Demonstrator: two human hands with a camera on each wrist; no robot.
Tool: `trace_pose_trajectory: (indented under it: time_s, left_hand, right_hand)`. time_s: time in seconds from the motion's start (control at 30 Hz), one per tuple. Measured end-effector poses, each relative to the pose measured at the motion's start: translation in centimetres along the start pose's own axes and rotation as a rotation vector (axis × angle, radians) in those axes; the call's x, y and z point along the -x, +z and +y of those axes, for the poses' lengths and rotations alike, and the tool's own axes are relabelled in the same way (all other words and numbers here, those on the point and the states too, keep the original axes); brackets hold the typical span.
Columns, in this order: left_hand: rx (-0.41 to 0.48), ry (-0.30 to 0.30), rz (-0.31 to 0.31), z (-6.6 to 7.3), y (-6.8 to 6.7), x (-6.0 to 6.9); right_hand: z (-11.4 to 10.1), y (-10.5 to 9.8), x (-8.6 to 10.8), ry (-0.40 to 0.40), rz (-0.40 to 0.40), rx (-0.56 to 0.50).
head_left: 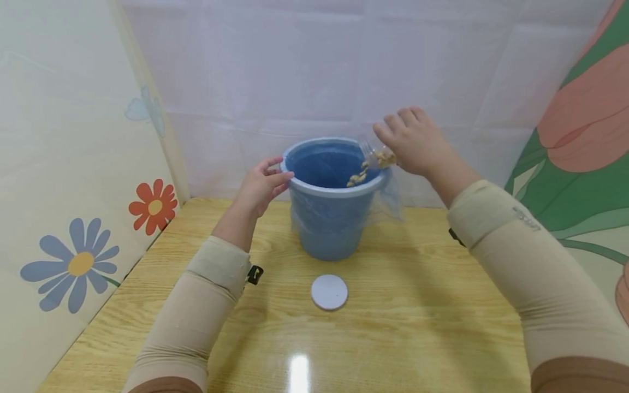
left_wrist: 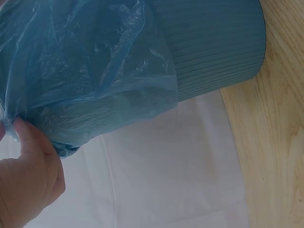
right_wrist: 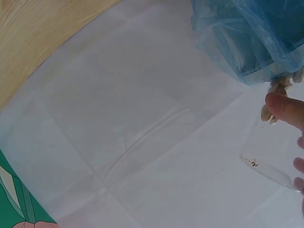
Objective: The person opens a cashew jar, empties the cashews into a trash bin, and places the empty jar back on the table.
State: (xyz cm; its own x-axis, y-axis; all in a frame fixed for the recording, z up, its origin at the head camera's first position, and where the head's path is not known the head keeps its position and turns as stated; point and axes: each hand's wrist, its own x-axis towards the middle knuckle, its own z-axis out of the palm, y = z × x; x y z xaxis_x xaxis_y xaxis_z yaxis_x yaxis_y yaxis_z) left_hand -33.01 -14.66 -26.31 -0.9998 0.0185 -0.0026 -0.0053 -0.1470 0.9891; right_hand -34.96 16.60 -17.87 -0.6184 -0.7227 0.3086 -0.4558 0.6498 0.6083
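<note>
A blue trash can stands upright on the table, with a thin blue plastic bag folded over its rim. My left hand holds the left side of the rim, thumb and fingers at the bag-covered edge. On the other side my right hand grips a clear jar, tilted with its mouth over the can. Tan nuts, seemingly peanuts, fall from the jar into the can, and more are still inside it. The bottom of the can's inside is hidden.
A white round lid-like disc lies on the wood-grain table in front of the can. Behind rises a white sheet. Panels with painted flowers flank the table left and right.
</note>
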Motion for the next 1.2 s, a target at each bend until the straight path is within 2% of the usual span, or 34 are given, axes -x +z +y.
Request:
trace_pose_trajectory:
  time_s: [0.13, 0.37, 0.57, 0.8, 1.2]
  left_hand:
    - [0.0, -0.002, 0.004, 0.02, 0.01, 0.02]
    - [-0.008, -0.006, 0.002, 0.09, 0.03, 0.06]
    - [-0.002, -0.003, 0.003, 0.1, 0.05, 0.01]
    - [0.0, 0.002, -0.003, 0.03, 0.07, -0.13]
    - [0.009, 0.002, 0.006, 0.02, 0.02, -0.22]
  right_hand:
    - [0.02, 0.05, 0.02, 0.007, 0.014, -0.01]
    - [-0.05, -0.02, 0.06, 0.025, -0.029, -0.008]
    - [-0.04, -0.34, 0.03, 0.016, 0.009, 0.015]
    - [-0.05, -0.41, 0.0, -0.01, -0.052, 0.028]
    - [-0.05, -0.31, -0.04, -0.011, -0.056, 0.031]
